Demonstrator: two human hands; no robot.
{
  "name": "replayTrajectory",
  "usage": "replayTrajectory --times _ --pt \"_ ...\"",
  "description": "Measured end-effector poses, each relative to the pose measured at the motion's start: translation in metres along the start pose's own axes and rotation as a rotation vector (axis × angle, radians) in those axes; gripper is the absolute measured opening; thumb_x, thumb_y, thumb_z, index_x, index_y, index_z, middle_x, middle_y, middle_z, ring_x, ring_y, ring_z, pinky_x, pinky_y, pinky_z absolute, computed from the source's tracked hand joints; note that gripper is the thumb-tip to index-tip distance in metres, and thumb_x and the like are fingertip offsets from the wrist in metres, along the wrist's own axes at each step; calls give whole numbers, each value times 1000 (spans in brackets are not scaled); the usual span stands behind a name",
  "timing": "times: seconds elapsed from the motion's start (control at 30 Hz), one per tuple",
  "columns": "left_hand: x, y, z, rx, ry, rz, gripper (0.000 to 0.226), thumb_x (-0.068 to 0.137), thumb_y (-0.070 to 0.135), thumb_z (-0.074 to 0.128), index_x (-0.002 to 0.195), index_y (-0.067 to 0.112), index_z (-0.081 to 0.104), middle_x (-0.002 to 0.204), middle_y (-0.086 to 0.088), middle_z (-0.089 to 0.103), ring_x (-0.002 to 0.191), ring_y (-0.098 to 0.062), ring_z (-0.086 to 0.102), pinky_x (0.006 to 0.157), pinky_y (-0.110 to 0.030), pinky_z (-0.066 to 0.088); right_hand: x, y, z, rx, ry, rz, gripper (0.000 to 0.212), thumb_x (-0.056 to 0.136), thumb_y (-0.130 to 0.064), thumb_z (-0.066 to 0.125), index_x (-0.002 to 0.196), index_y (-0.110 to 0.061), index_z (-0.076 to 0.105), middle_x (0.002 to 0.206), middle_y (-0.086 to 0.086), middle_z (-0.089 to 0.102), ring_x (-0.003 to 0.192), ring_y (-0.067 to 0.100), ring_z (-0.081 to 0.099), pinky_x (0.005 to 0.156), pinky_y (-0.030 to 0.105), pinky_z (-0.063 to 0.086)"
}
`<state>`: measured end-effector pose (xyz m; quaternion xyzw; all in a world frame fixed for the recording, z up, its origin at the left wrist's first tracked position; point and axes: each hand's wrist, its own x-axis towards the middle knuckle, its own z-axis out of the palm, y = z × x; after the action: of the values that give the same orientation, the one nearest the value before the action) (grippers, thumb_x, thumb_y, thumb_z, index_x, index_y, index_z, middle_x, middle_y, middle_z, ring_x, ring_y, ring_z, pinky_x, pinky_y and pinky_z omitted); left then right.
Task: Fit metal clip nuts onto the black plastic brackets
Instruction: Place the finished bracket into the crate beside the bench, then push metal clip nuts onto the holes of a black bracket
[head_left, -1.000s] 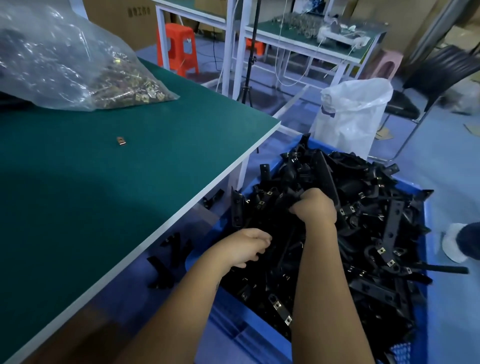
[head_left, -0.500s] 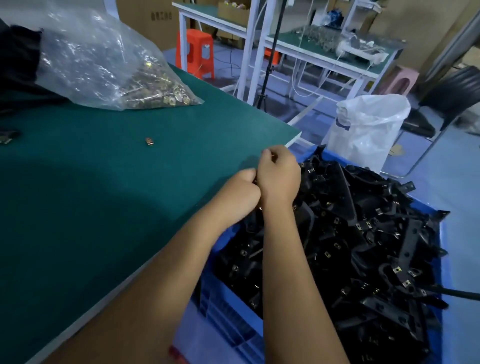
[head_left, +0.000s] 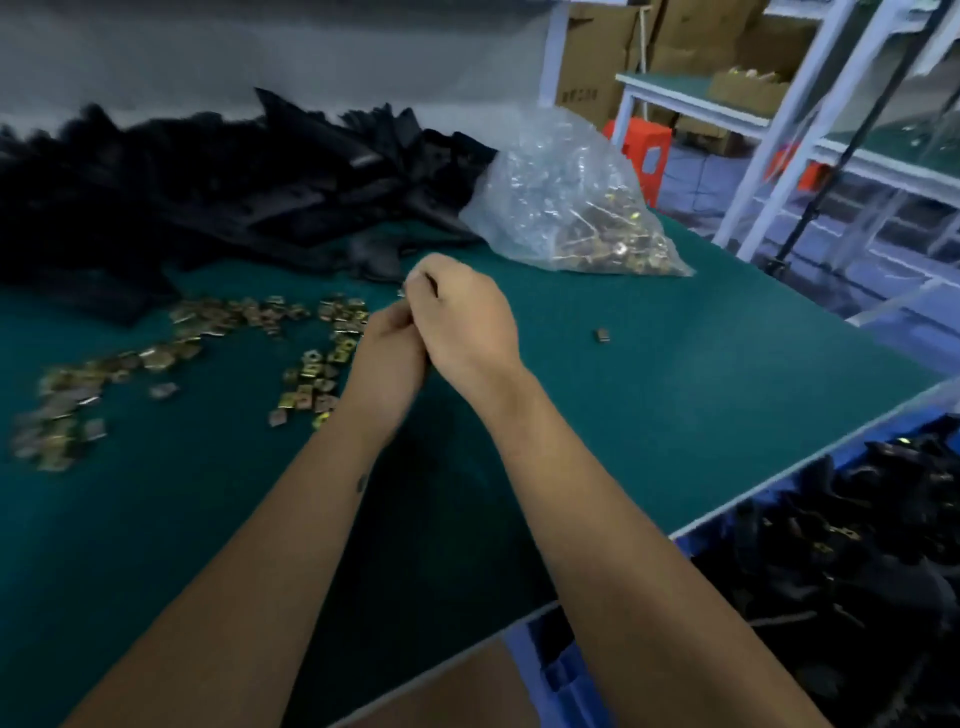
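My left hand (head_left: 384, 358) and my right hand (head_left: 462, 322) are pressed together above the green table (head_left: 675, 405), both with fingers curled. My right fingertips pinch a small shiny piece that looks like a clip nut (head_left: 401, 292). Nothing shows in my left hand; its fingers are turned away from me. Loose metal clip nuts (head_left: 322, 364) lie scattered just left of my hands. A heap of black plastic brackets (head_left: 208, 192) sits at the back of the table. A clear bag of clip nuts (head_left: 576, 213) lies behind my right hand.
A blue crate (head_left: 550, 670) full of black brackets (head_left: 857, 545) stands below the table's right edge. One stray nut (head_left: 602, 335) lies right of my hands. An orange stool (head_left: 647, 156), white-framed tables (head_left: 779, 119) and cardboard boxes stand beyond.
My hands left the blue crate, came together, and moved up and left over the table. My view swung left, bringing the loose nuts and bracket heap into sight.
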<state>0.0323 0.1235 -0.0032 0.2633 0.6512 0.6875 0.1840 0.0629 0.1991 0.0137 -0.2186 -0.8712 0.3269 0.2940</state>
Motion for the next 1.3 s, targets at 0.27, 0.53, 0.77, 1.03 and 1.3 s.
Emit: replayTrajectory --times 0.27,0.53,0.77,1.03,1.3 --pt "11 -17 -116 114 311 -4 35 94 -2 39 79 12 67 67 4 63 63 -9 56 58 -25 46 30 -42 101 -61 -60 -211 17 95 -22 50 93 -16 66 96 -1 59 91 18 51 76 36 44" --pt "31 -21 -128 -111 512 -140 29 99 3 44 81 13 64 57 5 59 47 -5 52 48 -20 48 61 -3 95 -227 138 24 23 92 -16 54 111 -19 66 124 8 51 113 32 45 99 39 33" --pt "35 -23 -125 -26 491 -126 30 98 3 44 82 15 66 60 8 60 49 -1 53 51 -16 48 67 7 98 -289 -34 175 20 92 -17 58 90 -28 74 122 0 56 121 29 40 99 40 27" --pt "32 -16 -128 -194 479 -119 27 98 1 45 84 11 66 64 2 64 59 -10 59 59 -22 54 49 -3 91 162 245 -102 34 83 16 45 76 -10 66 99 3 56 88 14 51 72 5 33" --pt "29 -7 -142 -552 350 -15 24 102 26 52 119 13 63 117 -11 70 101 -22 69 85 -38 59 33 -34 105 168 306 -590 26 71 17 55 64 -6 66 102 2 75 112 21 60 101 29 32"
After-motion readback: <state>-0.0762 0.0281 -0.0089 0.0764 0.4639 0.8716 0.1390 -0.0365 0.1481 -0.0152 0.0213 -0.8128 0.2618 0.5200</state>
